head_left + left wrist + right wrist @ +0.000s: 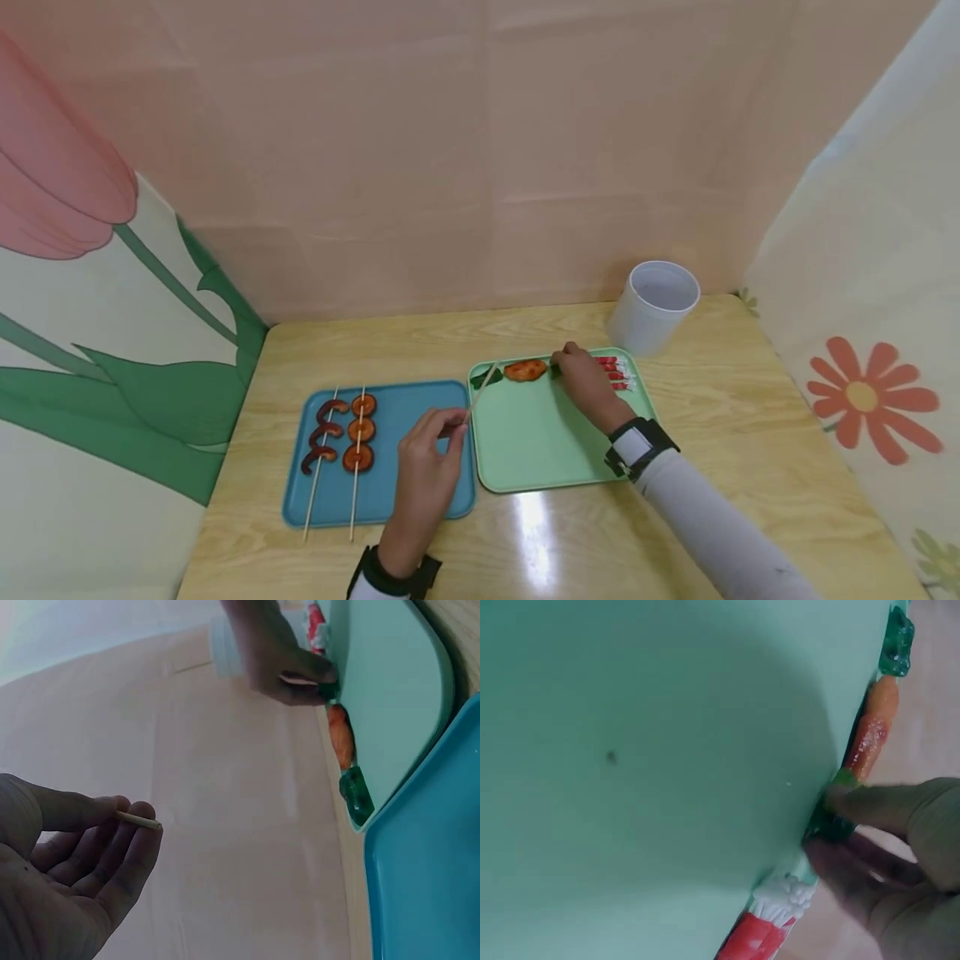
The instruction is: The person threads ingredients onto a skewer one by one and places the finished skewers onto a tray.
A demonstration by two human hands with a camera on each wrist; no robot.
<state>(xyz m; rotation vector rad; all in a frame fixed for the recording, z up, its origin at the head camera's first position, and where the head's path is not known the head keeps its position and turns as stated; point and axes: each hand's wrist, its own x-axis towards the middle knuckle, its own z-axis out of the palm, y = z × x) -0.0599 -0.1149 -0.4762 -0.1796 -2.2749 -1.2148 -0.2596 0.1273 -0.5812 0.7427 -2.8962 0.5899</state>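
No text, label, brand, number or sign can be read in any of the three views.

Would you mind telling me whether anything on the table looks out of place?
A small dark speck stands out against the pale green tray; its cause is unclear. Both loaded skewers stick out past the near rim of the blue tray.
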